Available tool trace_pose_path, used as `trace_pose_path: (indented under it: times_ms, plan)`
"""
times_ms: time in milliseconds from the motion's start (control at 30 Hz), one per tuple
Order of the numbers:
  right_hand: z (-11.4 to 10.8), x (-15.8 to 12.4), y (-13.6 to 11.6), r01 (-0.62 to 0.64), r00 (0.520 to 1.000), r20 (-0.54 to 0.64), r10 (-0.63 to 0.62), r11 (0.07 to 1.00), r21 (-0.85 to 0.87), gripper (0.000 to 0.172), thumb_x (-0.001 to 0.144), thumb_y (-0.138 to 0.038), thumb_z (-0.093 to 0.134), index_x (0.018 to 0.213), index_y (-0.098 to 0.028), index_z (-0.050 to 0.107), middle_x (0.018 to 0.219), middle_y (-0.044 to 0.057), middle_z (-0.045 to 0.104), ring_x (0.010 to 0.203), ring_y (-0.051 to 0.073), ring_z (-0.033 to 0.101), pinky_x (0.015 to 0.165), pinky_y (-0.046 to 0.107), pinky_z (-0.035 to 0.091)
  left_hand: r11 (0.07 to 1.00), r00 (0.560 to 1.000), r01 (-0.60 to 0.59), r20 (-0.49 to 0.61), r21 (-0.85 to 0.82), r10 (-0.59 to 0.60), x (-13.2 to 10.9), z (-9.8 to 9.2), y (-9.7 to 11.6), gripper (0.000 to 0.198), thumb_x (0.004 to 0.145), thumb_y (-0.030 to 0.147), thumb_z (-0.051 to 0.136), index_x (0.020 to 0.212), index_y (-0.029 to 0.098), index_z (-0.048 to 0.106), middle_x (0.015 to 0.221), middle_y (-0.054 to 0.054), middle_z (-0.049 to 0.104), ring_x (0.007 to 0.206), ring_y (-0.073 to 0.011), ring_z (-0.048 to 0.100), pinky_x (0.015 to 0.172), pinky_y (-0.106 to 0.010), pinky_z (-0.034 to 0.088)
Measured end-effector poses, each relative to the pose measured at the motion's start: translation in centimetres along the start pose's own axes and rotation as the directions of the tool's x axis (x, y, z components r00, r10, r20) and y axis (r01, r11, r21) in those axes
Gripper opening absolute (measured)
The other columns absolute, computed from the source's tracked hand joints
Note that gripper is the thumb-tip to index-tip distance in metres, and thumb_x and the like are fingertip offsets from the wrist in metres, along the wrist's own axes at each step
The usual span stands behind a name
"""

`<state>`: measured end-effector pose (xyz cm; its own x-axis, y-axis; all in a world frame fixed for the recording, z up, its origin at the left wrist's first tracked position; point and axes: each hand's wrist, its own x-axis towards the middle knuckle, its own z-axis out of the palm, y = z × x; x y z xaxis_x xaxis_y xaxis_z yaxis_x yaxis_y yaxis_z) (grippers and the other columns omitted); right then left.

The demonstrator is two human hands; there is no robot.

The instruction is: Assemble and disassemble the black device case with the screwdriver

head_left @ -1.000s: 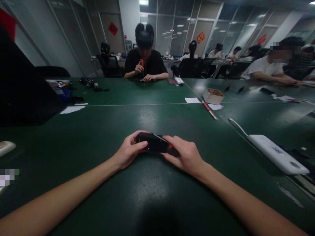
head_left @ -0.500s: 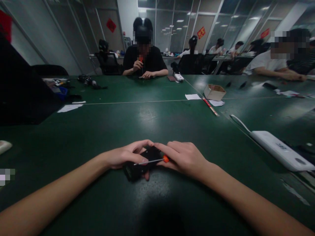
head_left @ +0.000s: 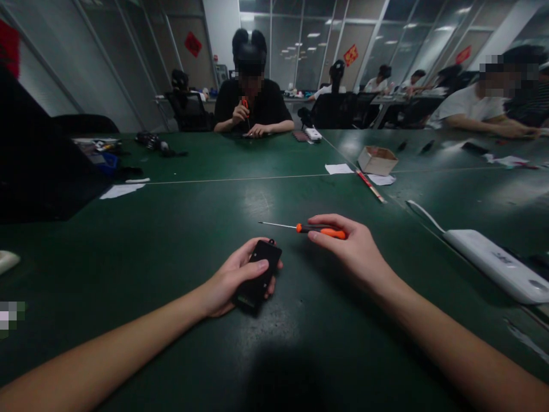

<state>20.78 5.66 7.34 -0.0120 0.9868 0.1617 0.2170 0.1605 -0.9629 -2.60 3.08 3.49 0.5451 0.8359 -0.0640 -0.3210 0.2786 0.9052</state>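
Note:
My left hand (head_left: 234, 273) is wrapped round a flat black rectangular device (head_left: 258, 277), its thumb lying across the upper face. Small screws show near the device's edges, and a little loop sticks out at its far end. What the device is, I cannot tell. To the right, my right hand (head_left: 354, 243) grips a screwdriver (head_left: 321, 230) with an orange and black handle between thumb and fingers. The thin metal shaft points left, with its tip beyond the device and apart from it.
Both hands are over a green table (head_left: 193, 220). A white power strip (head_left: 493, 263) lies at right. Farther back are an open cardboard box (head_left: 377, 161), a red stick (head_left: 369, 186) and paper (head_left: 122, 190). A dark object (head_left: 43, 166) stands at left. A person (head_left: 253, 103) sits opposite.
My right hand has drawn away from the device, up and to the right, carrying the screwdriver. My left hand has turned the device so its far end points more forward.

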Motion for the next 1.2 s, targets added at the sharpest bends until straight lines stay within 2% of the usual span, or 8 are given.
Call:
trace_pose_path:
  times_ms: [167, 300, 400, 567, 800, 867, 1000, 1200]
  plan:
    - [-0.4, -0.8, -1.8, 0.2, 0.969, -0.156, -0.19, 0.979, 0.048, 0.031, 0.076, -0.032, 0.079, 0.099, -0.02, 0.063, 0.092, 0.004, 0.072, 0.066, 0.014, 0.067, 0.059, 0.028, 0.057, 0.998, 0.998, -0.01, -0.058, 0.056, 0.013, 0.0, 0.1, 0.1, 0.043, 0.089, 0.033, 0.061, 0.125, 0.019, 0.043, 0.11, -0.011, 0.062, 0.064, -0.0136, 0.062, 0.056, -0.026, 0.047]
    - [-0.8, -1.6, -3.0, 0.538, 0.798, -0.258, -0.545, 0.837, -0.105, 0.022, 0.083, -0.022, 0.073, 0.097, -0.024, 0.057, 0.081, -0.001, 0.067, 0.055, 0.012, 0.063, 0.045, 0.024, 0.053, 0.989, 0.997, -0.014, -0.079, 0.147, 0.026, -0.2, 0.0, 0.0, 0.058, 0.087, 0.035, 0.064, 0.137, 0.023, 0.037, 0.113, -0.012, 0.064, 0.064, -0.0141, 0.063, 0.057, -0.027, 0.049]
    - [-0.9, -1.9, -3.5, 0.683, 0.683, -0.247, -0.688, 0.721, -0.12, 0.02, 0.085, -0.016, 0.07, 0.093, -0.024, 0.053, 0.081, -0.001, 0.065, 0.057, 0.013, 0.065, 0.044, 0.025, 0.054, 0.981, 0.996, -0.01, -0.089, 0.194, 0.028, -0.5, 0.0, 0.0, 0.064, 0.089, 0.037, 0.062, 0.145, 0.031, 0.03, 0.116, -0.011, 0.064, 0.064, -0.0147, 0.065, 0.058, -0.028, 0.049]
    - [-0.7, -2.1, -3.5, 0.733, 0.638, -0.175, -0.75, 0.661, -0.161, 0.021, 0.084, -0.014, 0.069, 0.092, -0.024, 0.052, 0.082, -0.001, 0.064, 0.062, 0.014, 0.067, 0.045, 0.025, 0.054, 0.976, 0.996, -0.009, -0.079, 0.217, 0.027, -0.5, 0.2, -0.2, 0.051, 0.089, 0.037, 0.063, 0.135, 0.029, 0.042, 0.113, -0.01, 0.064, 0.066, -0.0143, 0.063, 0.057, -0.026, 0.05]
    - [-1.0, -1.8, -3.2, 0.794, 0.563, -0.08, -0.823, 0.565, -0.225, 0.024, 0.081, -0.013, 0.07, 0.091, -0.024, 0.051, 0.077, -0.001, 0.066, 0.065, 0.016, 0.068, 0.052, 0.027, 0.056, 0.973, 0.995, 0.015, -0.095, 0.23, 0.007, -0.4, 0.4, -0.1, 0.05, 0.087, 0.038, 0.065, 0.13, 0.028, 0.042, 0.109, -0.008, 0.064, 0.065, -0.0133, 0.06, 0.055, -0.025, 0.049]
    - [-1.2, -2.1, -3.4, 0.795, 0.567, -0.018, -0.824, 0.552, -0.251, 0.026, 0.08, -0.015, 0.072, 0.091, -0.025, 0.051, 0.078, 0.0, 0.068, 0.067, 0.018, 0.069, 0.053, 0.03, 0.057, 0.969, 0.995, 0.035, -0.096, 0.246, -0.012, -0.3, 0.5, 0.1, 0.05, 0.087, 0.04, 0.064, 0.131, 0.028, 0.042, 0.108, -0.008, 0.063, 0.065, -0.0136, 0.06, 0.056, -0.025, 0.049]
    - [-1.4, -3.1, -4.0, 0.738, 0.659, 0.093, -0.747, 0.617, -0.274, 0.021, 0.084, -0.017, 0.068, 0.087, -0.028, 0.05, 0.08, 0.002, 0.07, 0.07, 0.02, 0.07, 0.055, 0.034, 0.057, 0.938, 0.996, 0.064, -0.077, 0.34, -0.041, -0.2, 0.6, 0.4, 0.049, 0.089, 0.041, 0.062, 0.133, 0.03, 0.043, 0.108, -0.007, 0.062, 0.068, -0.0139, 0.059, 0.058, -0.025, 0.046]
    - [-1.1, -2.5, -4.4, 0.523, 0.836, -0.106, -0.538, 0.841, -0.139, 0.023, 0.087, -0.03, 0.068, 0.089, -0.028, 0.046, 0.081, 0.001, 0.067, 0.062, 0.018, 0.066, 0.049, 0.031, 0.054, 0.9, 1.0, 0.012, -0.029, 0.435, 0.0, -0.5, 0.5, 0.7, 0.047, 0.087, 0.038, 0.065, 0.13, 0.027, 0.049, 0.103, -0.006, 0.063, 0.074, -0.0165, 0.058, 0.064, -0.026, 0.044]
